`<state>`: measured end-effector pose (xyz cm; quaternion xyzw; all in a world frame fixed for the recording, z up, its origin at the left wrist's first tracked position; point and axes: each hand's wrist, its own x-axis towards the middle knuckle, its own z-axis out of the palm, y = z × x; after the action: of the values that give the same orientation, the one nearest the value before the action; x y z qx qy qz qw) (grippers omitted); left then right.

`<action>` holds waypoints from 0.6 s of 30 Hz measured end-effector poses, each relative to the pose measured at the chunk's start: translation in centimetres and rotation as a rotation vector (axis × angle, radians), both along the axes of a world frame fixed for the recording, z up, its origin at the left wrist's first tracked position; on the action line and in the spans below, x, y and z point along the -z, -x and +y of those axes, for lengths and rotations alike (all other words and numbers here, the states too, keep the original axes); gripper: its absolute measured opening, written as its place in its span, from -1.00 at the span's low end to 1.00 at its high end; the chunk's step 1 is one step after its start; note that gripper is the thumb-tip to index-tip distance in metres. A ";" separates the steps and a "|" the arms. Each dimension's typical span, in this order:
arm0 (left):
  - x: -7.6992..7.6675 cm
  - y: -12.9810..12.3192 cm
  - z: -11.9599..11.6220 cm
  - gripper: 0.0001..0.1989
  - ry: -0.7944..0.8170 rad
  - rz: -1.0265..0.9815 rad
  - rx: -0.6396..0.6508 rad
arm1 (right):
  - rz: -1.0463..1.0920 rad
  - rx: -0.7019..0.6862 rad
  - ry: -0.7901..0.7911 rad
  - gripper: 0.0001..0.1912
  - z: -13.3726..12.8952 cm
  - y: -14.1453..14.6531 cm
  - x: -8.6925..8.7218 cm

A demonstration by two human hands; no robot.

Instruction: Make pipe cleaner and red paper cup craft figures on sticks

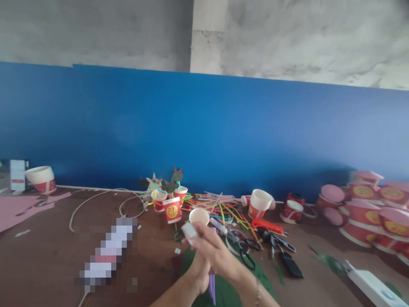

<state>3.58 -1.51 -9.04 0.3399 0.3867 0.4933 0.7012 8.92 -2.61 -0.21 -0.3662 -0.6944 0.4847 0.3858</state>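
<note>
Both hands meet low in the middle of the head view, over dark green paper [223, 294]. My left hand [200, 273] is closed around a purple strip [212, 290], which sticks out below it. Across it lies my right hand [212, 247], with a small white piece [189, 233] pinched between its fingers. Just beyond the fingers stands an open paper cup [199, 216]. A white tube [219, 226] and black-handled scissors [247, 253] rest to the right of the hands.
Red and white cups with paper animal shapes [172, 210] stand behind. Colored sticks [223, 204] lie scattered beside them. Stacked red cups [364, 217] fill the right. A box cutter [268, 226], keys and black fob [291, 264] lie nearer. Pink paper [19, 209] is left.
</note>
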 end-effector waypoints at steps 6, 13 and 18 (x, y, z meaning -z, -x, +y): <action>-1.2 -0.5 0.2 -0.39 -0.084 -0.016 -0.060 | 0.395 0.224 0.268 -0.77 1.4 -8.2 4.4; -2.6 0.3 -0.6 -0.42 -0.283 0.154 -0.005 | 0.301 0.174 0.388 -0.71 0.9 -7.9 6.3; -2.3 0.3 -0.4 -0.40 -0.236 0.173 -0.019 | 0.365 0.109 0.396 -0.74 0.2 -7.6 5.2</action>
<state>3.27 -1.90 -6.71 0.4576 0.3882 0.5108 0.6157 16.47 -2.45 -5.42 -0.3781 -0.4843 0.6475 0.4508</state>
